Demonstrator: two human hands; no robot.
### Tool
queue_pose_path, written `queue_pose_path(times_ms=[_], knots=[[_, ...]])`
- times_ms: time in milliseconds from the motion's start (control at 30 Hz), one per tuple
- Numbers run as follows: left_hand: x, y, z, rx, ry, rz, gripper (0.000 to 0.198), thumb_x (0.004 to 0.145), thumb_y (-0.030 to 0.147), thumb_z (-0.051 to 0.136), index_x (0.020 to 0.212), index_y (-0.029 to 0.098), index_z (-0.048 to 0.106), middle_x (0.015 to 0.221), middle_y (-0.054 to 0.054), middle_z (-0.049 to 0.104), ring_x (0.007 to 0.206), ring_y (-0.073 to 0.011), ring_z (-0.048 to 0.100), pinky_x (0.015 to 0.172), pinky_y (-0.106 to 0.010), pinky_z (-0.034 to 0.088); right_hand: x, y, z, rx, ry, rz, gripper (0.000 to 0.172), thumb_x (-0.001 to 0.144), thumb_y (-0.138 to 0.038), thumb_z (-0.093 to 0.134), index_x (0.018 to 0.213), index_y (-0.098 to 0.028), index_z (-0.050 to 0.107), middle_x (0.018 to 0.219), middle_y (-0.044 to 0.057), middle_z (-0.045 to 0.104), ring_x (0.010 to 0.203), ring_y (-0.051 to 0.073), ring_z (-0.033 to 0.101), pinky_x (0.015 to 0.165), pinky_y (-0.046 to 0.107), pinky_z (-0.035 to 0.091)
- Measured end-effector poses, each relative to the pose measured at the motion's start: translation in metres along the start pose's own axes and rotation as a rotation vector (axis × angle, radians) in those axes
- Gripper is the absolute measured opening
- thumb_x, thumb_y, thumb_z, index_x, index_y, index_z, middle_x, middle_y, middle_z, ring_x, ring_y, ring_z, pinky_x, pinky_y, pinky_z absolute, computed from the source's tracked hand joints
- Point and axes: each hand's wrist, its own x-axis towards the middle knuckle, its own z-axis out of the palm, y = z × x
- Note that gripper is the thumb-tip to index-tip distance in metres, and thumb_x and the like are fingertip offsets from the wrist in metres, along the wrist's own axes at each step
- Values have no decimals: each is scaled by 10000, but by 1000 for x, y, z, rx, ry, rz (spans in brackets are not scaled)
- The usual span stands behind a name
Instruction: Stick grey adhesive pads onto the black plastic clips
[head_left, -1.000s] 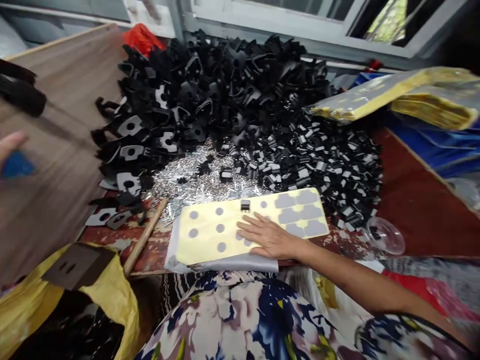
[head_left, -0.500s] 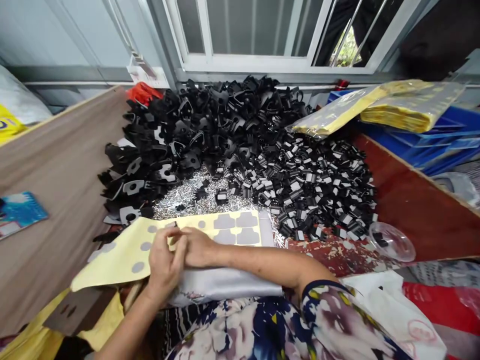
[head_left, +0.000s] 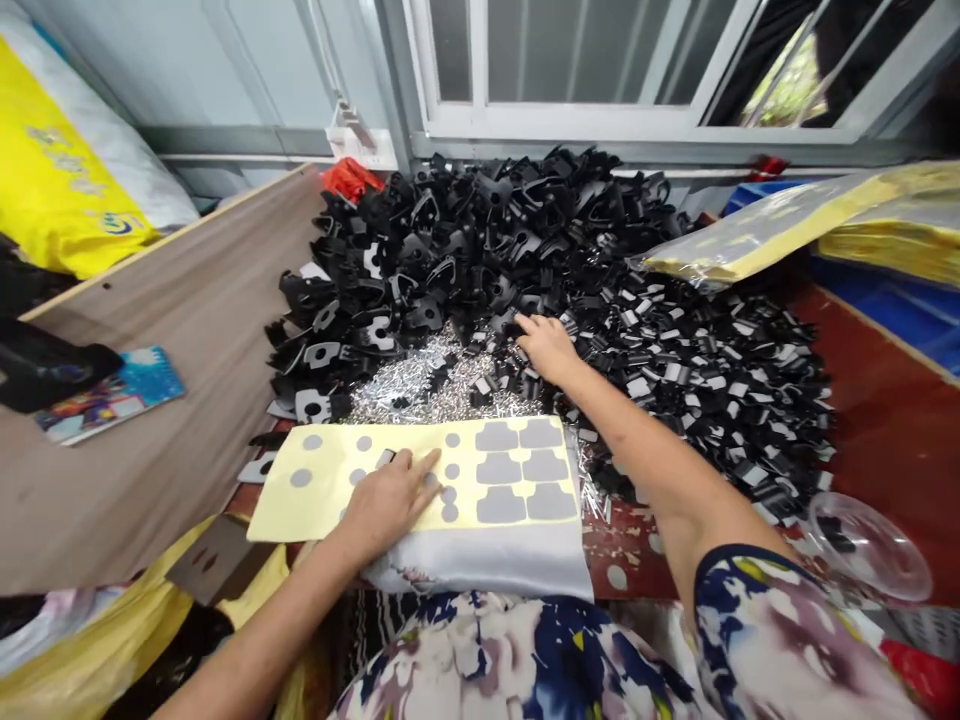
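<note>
My left hand (head_left: 391,497) rests on a yellow backing sheet (head_left: 285,510) with grey circles and larger grey shaped stickers. Its index finger and thumb are spread over the sheet. A small black clip-like piece with a pale face (head_left: 386,458) is right by the far fingers; I cannot tell whether they touch it. My right hand (head_left: 549,350) reaches out over the heap, fingers extended and apart, nothing visible in them. Below it are small black pieces with pale pads (head_left: 697,380). Larger black clip parts (head_left: 450,230) are heaped behind, and loose shiny metal pins (head_left: 420,380) lie nearer the sheet.
A wooden board (head_left: 187,330) slopes along the left, with a blue booklet (head_left: 112,395) on it. Yellow-edged sheets in plastic (head_left: 787,225) lie at the right over blue trays (head_left: 877,310). A clear plastic tub (head_left: 874,550) is at the right front.
My hands were together above the sheet and are now apart. The right has gone forward to the heap; the left lies on the sheet, which is now flatter. The view has shifted left.
</note>
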Motion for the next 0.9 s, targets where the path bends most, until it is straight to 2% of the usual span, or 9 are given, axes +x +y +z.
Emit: queue_pose_path(times_ms=[100, 200, 300, 400, 467, 567, 667, 767, 900], knots=[[12, 0, -12, -6, -85, -83, 574, 1074, 436, 362, 1595, 244, 505, 1152, -166, 728, 887, -312, 700, 739, -397, 530, 4, 36, -6, -29, -15, 13, 270, 947, -25, 550, 984, -126, 798, 1139, 176, 756, 1082, 284, 578, 985, 434, 437], [19, -1, -25, -163, -5, -130, 529, 1045, 435, 450, 1511, 228, 591, 947, -123, 746, 811, -301, 695, 722, -397, 537, -20, 38, -14, -40, 58, 40, 308, 1005, -82, 506, 1089, -117, 801, 1093, 156, 766, 1057, 281, 601, 957, 418, 465], [21, 17, -34, -691, 134, -166, 517, 1015, 496, 537, 1434, 209, 631, 847, -86, 703, 758, -259, 676, 715, -391, 563, -73, -1, -17, 27, 264, -23, 343, 1055, -139, 484, 1197, -206, 788, 1186, 77, 778, 1107, 271, 635, 971, 437, 485], [24, 51, -33, -1511, -44, -83, 686, 963, 529, 649, 1567, 262, 466, 1013, -103, 720, 859, -240, 704, 769, -408, 612, -136, -59, -6, 108, 280, -183, 316, 1077, -185, 524, 1180, -324, 789, 1131, -7, 809, 1025, 243, 674, 942, 455, 489], [25, 65, -29, -1778, -165, -56, 783, 917, 485, 722, 1605, 299, 398, 1088, -100, 706, 941, -248, 710, 817, -437, 628, -172, -88, 6, 174, 228, -245, 284, 1075, -200, 561, 1217, -308, 782, 1162, 12, 816, 981, 235, 687, 892, 443, 504], [20, 49, -27, -1505, -59, -65, 788, 892, 461, 756, 1588, 278, 434, 1015, -67, 695, 934, -246, 703, 823, -408, 609, -206, -99, 24, 375, 211, -199, 346, 1062, -141, 535, 1292, -272, 757, 1185, 55, 807, 1019, 239, 699, 886, 434, 558], [6, 3, -32, -723, 194, -166, 578, 938, 414, 677, 1479, 240, 571, 1051, -90, 704, 954, -265, 692, 841, -398, 563, -221, -88, 39, 581, 196, -119, 371, 1032, -106, 534, 1278, -269, 759, 1130, 59, 802, 1031, 237, 721, 885, 428, 615], [-6, -30, -31, -147, 120, -277, 501, 917, 382, 667, 1402, 260, 650, 1168, -115, 679, 1021, -321, 691, 844, -417, 549, -227, -81, 48, 655, 175, -68, 375, 998, -99, 541, 1221, -280, 782, 1092, 51, 809, 997, 244, 747, 865, 439, 647], [-8, -35, -9, -114, 37, -221, 387, 939, 285, 603, 1309, 238, 707, 1176, -116, 633, 998, -291, 699, 886, -389, 549, -234, -82, 51, 678, 177, -51, 385, 977, -101, 539, 1204, -287, 788, 1096, 55, 811, 1003, 259, 761, 866, 465, 667]])
